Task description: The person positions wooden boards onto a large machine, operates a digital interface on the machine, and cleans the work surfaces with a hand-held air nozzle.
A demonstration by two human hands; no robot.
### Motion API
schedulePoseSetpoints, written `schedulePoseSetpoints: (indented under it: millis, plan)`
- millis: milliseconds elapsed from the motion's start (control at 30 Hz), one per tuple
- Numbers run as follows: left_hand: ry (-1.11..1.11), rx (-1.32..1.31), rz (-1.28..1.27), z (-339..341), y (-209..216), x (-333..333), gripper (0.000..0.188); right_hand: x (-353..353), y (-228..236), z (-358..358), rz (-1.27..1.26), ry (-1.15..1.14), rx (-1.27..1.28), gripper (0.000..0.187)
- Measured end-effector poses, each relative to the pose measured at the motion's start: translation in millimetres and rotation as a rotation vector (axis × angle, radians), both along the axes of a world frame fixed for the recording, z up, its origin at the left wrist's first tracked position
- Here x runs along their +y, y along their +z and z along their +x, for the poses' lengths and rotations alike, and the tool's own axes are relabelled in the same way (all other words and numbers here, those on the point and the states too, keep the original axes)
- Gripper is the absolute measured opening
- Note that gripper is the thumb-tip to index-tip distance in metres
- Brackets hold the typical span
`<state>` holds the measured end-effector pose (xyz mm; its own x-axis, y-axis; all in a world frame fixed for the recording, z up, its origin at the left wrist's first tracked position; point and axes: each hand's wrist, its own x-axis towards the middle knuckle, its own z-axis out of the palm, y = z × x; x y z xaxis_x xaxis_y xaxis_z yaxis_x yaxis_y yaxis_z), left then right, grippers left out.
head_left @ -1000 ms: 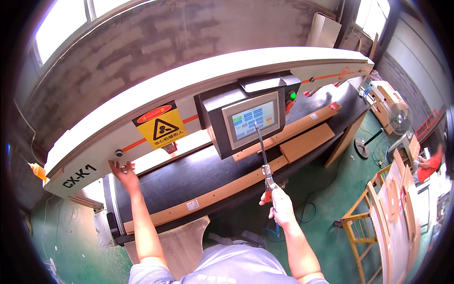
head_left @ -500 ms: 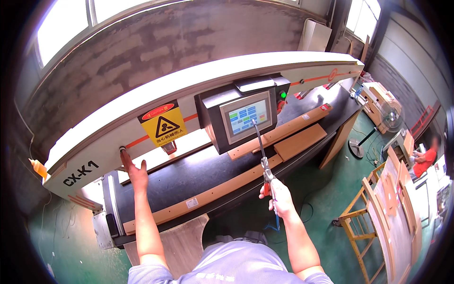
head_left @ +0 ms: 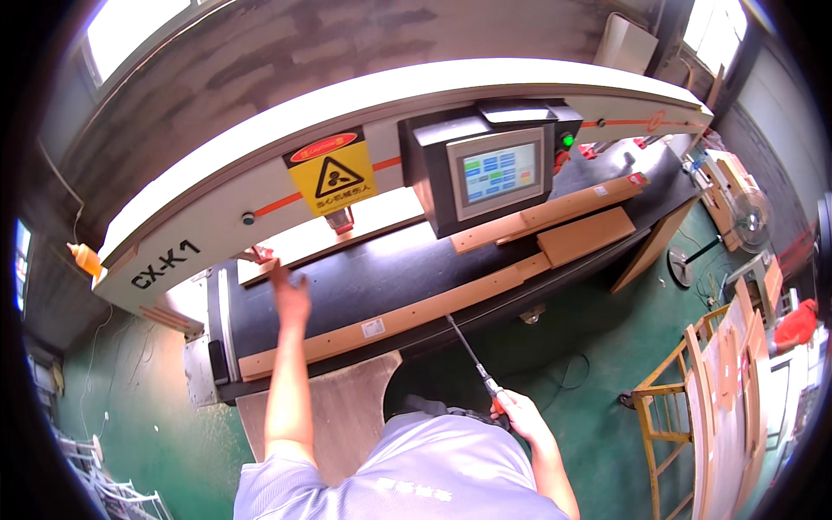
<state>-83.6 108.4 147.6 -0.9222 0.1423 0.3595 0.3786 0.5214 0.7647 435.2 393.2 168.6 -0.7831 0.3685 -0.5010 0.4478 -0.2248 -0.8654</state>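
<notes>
My left hand [head_left: 292, 302] reaches over the black machine table [head_left: 364, 290], thumb apart from the fingers, holding nothing. Its fingertips are close to a red-tipped part [head_left: 263, 254] under the machine beam and the edge of a pale board [head_left: 299, 247]. Above them, a dark round button [head_left: 249, 218] sits on the beam, apart from the hand. In front of the table, my right hand [head_left: 522, 414] is closed around an air blow gun [head_left: 490, 383]. Its long thin nozzle [head_left: 464, 338] points up and left toward the table's front edge. A brown wood strip [head_left: 416, 314] lies along that edge.
A touch-screen panel [head_left: 501, 173] juts from the white beam [head_left: 199, 251] beside a yellow warning sign [head_left: 331, 178]. Brown boards [head_left: 589, 236] lie on the table's right part. A yellow trolley [head_left: 650, 416] with panels, a standing fan [head_left: 750, 217] and a person in red [head_left: 796, 325] are at right.
My left hand has come off the beam's button and dropped toward the table. My right hand has drawn the blow gun down, its nozzle tip away from the screen.
</notes>
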Motion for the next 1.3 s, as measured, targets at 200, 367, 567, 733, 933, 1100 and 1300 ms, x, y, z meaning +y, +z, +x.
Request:
schedulePoseSetpoints:
  millis: [200, 367, 567, 733, 933, 1100, 1300]
  plan:
    - [-0.286, -0.309, -0.782, 95, -94, 39, 0.097, -11, 0, 13, 0.009, -0.014, -0.054, 0.040]
    - [-0.469, -0.315, -1.025, 125, -90, 63, 0.105, -14, 18, 15, 0.101, -0.016, -0.118, 0.043]
    - [-0.466, -0.180, -0.859, 102, -123, 49, 0.085, -23, 11, 24, 0.139, -0.068, -0.092, 0.043]
    - [-0.490, -0.200, -0.848, 106, -126, 58, 0.080, -26, 7, 39, 0.098, -0.182, -0.111, 0.042]
    - [-0.448, -0.156, -0.808, 107, -128, 55, 0.077, -9, 48, 69, 0.105, -0.317, -0.326, 0.043]
    - [-0.455, -0.177, -0.797, 109, -121, 61, 0.075, 6, 48, 115, 0.092, -0.432, -0.392, 0.038]
    - [-0.448, -0.175, -0.791, 109, -124, 54, 0.075, 12, 63, 133, -0.046, -0.131, -0.422, 0.042]
